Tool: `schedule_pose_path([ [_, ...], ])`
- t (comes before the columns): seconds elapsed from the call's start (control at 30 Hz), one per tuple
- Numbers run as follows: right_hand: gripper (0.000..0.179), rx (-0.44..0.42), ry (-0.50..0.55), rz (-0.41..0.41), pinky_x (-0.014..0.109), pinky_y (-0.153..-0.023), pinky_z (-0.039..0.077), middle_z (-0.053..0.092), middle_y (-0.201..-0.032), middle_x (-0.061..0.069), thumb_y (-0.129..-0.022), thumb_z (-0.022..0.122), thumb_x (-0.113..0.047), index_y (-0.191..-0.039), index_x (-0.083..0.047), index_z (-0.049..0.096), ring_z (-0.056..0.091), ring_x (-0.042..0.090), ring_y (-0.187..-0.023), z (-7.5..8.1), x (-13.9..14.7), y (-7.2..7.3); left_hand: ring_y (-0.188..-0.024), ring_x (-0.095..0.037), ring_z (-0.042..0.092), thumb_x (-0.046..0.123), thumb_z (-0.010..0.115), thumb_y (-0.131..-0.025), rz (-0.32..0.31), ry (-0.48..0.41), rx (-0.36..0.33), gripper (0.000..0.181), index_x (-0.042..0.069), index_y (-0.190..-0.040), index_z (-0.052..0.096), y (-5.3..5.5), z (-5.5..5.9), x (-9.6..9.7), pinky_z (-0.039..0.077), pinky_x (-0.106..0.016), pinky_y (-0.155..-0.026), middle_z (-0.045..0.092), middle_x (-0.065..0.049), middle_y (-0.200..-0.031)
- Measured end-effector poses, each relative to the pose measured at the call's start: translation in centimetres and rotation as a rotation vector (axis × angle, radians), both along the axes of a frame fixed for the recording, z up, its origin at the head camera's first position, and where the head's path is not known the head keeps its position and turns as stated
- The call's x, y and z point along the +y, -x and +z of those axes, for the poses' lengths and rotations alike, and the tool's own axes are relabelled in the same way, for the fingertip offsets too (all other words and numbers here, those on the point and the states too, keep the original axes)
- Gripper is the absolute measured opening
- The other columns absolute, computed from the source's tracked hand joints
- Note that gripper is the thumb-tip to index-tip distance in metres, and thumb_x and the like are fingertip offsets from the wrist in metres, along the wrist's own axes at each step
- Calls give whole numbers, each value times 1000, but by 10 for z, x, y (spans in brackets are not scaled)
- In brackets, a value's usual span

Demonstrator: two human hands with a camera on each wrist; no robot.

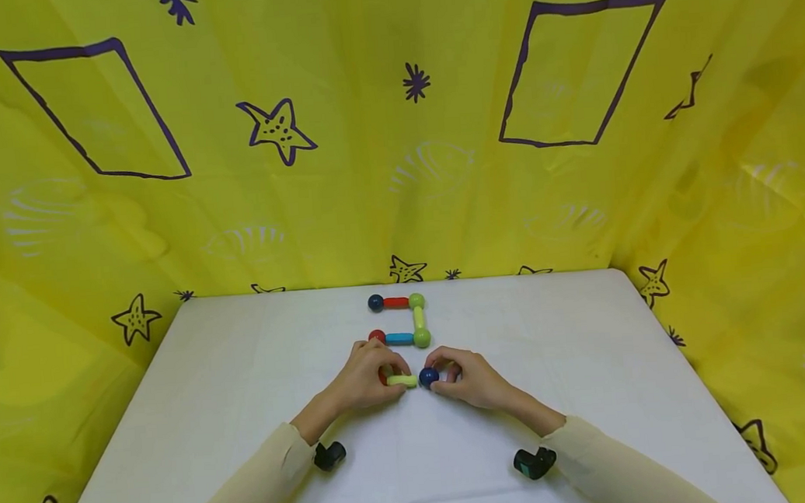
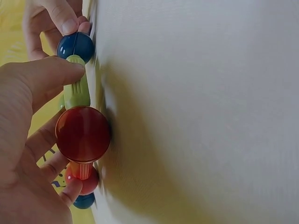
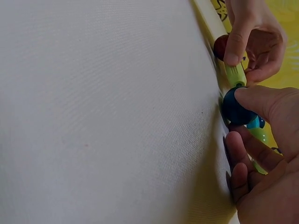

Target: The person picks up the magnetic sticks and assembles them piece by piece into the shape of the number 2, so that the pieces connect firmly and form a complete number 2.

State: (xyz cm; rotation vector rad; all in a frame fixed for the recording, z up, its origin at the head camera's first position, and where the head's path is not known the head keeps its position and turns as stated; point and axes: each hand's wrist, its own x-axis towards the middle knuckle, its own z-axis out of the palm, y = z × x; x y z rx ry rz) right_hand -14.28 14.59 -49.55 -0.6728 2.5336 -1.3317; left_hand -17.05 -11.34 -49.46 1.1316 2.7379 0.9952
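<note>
My left hand (image 1: 367,375) pinches a yellow-green rod (image 1: 402,381) between thumb and fingers. A red ball (image 2: 83,134) sits at the rod's near end, and an orange rod (image 2: 81,170) leads from it toward another red ball (image 2: 88,181). My right hand (image 1: 473,379) grips a dark blue ball (image 1: 428,377) with thumb and fingers. The ball faces the free end of the yellow-green rod; in the head view a slim gap shows between them. Left-hand fingers partly cover both red balls in the head view.
Beyond the hands, on the white table (image 1: 255,355), lies a joined shape: a navy ball (image 1: 376,303), red rod (image 1: 396,302), green ball (image 1: 416,301), pale green rod (image 1: 419,318), second green ball (image 1: 422,337) and blue rod (image 1: 400,339). A patterned yellow curtain (image 1: 357,208) surrounds the table.
</note>
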Motion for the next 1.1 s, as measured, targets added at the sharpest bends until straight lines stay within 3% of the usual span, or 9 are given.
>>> schedule_pose_path([
  [0.7, 27, 3, 16, 20, 24, -67, 47, 72, -108, 1, -93, 78, -15, -118, -15, 68, 57, 13, -76, 1, 1, 0, -92, -14, 51, 18, 86, -83, 12, 13, 11, 14, 19, -95, 78, -2, 4, 5, 33, -49, -97, 69, 13, -85],
  [0.87, 31, -16, 13, 46, 25, -70, 50, 71, -112, 3, -93, 78, -17, -122, -14, 67, 59, 15, -80, 4, 5, 4, -93, -14, 51, 20, 85, -84, 17, 22, 4, 19, 19, -102, 78, -1, 5, 3, 34, -49, -98, 69, 11, -87],
  [1.1, 53, -31, 3, 63, 28, -71, 54, 69, -120, 12, -93, 79, -24, -139, -12, 55, 65, 16, -81, 17, 15, 12, -92, -21, 57, 28, 86, -84, 22, 2, 18, 40, 15, -120, 74, 4, 15, -5, 38, -44, -89, 72, 2, -96],
])
